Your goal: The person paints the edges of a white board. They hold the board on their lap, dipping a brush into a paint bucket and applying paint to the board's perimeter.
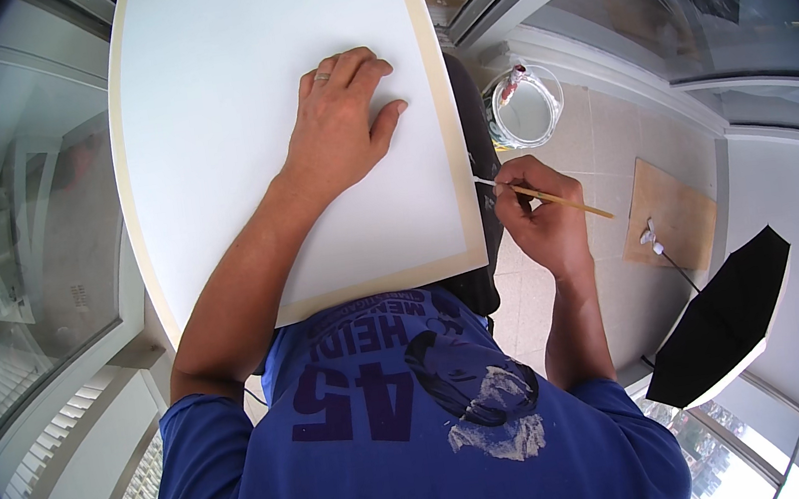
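Note:
A large white sheet or board (pixel 238 99), edged with pale masking tape (pixel 452 142), lies across my lap. On it rests my left hand (pixel 338 116), its thumb apart from the loosely curved fingers and nothing held. A ring shows on one finger. Just off the board's right edge, my right hand (pixel 546 225) pinches a thin paintbrush (pixel 570 203) with a yellowish wooden handle. The brush's pale tip points left toward the taped edge; I cannot tell whether it touches. Part of the brush is hidden by my fingers.
A white paint-smeared bucket (pixel 496 124) stands on the tiled floor at the right. Beyond my right hand are a brown square board (pixel 681 202) and a black umbrella-shaped light shade (pixel 717 324) on a stand. A glass panel (pixel 64 233) stands to the left.

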A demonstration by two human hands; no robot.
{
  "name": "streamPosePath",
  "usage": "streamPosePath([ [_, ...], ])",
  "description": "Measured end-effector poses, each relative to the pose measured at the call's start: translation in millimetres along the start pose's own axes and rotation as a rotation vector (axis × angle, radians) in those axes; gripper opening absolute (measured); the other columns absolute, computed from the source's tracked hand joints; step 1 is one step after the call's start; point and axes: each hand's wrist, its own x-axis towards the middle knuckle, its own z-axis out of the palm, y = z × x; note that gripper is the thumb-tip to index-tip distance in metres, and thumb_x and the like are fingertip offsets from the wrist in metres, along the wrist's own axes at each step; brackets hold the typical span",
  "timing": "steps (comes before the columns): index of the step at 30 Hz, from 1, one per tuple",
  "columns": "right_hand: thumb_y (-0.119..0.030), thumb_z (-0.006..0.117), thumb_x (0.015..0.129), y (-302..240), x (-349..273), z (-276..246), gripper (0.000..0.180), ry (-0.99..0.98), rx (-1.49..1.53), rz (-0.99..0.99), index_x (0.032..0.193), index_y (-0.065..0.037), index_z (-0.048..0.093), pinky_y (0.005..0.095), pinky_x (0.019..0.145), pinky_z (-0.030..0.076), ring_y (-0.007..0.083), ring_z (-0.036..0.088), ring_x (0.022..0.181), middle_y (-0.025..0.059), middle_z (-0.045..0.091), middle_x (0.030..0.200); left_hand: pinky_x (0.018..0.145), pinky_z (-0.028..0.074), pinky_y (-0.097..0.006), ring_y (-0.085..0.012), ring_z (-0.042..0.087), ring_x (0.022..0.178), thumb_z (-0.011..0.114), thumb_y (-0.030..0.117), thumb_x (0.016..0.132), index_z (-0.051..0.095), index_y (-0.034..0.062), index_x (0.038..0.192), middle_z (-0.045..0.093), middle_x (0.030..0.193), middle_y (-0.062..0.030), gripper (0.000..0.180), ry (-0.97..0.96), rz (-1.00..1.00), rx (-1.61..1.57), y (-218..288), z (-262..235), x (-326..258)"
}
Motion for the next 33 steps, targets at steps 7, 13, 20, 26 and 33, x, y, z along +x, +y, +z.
streamPosePath([
  [7, 0.006, 0.073, 0.088, 0, -4, -3, 0.011, -0.061, 0.007, -0.001, 0.096, -0.002, 0.071, 0.028, 0.06, 0.052, 0.0109, 0.064, 0.063, 0.0068, 0.072, 0.08, 0.113, 0.044, -0.05, -0.0326, 0.06, 0.134, 0.08, 0.021, 0.098, 0.071, 0.0045, 0.13, 0.066, 0.14, -0.0123, 0.037, 0.0, 0.002, 0.005, -1, 0, 0],
  [13, 0.005, 0.072, 0.089, 3, 4, 3, 0.01, 0.059, -0.006, -0.023, 0.097, -0.002, 0.071, 0.0265, 0.058, 0.05, 0.0094, 0.062, 0.062, 0.0055, 0.073, 0.08, 0.112, 0.045, -0.049, -0.0326, 0.06, 0.134, 0.081, 0.021, 0.098, 0.071, 0.0042, 0.13, 0.066, 0.14, -0.0122, 0.038, 0.005, 0.007, -0.008, 0, 0, 0],
  [20, 0.004, 0.072, 0.09, 9, 10, 8, 0.01, 0.051, 0.018, -0.028, 0.097, -0.002, 0.071, 0.027, 0.057, 0.05, 0.009, 0.062, 0.061, 0.0051, 0.073, 0.081, 0.109, 0.045, -0.051, -0.0343, 0.061, 0.129, 0.084, 0.016, 0.091, 0.07, 0.0041, 0.126, 0.065, 0.134, -0.0119, 0.04, 0.05, 0.031, -0.022, -2, 2, 0],
  [26, 0.006, 0.071, 0.088, 3, 5, 4, 0.011, -0.018, -0.042, -0.013, 0.096, -0.001, 0.071, 0.0277, 0.06, 0.053, 0.0104, 0.065, 0.063, 0.0072, 0.072, 0.08, 0.112, 0.045, -0.05, -0.0325, 0.061, 0.133, 0.081, 0.021, 0.098, 0.07, 0.0045, 0.131, 0.065, 0.14, -0.0123, 0.038, -0.009, 0.002, -0.005, -1, -1, 0],
  [33, 0.007, 0.07, 0.084, -5, -3, -2, 0.01, -0.082, -0.034, 0.02, 0.092, 0.0, 0.068, 0.03, 0.061, 0.054, 0.0132, 0.066, 0.064, 0.0097, 0.07, 0.078, 0.112, 0.045, -0.05, -0.0324, 0.061, 0.132, 0.081, 0.021, 0.098, 0.07, 0.0044, 0.13, 0.065, 0.139, -0.012, 0.038, 0.01, 0.013, 0.005, -2, 1, 0],
])
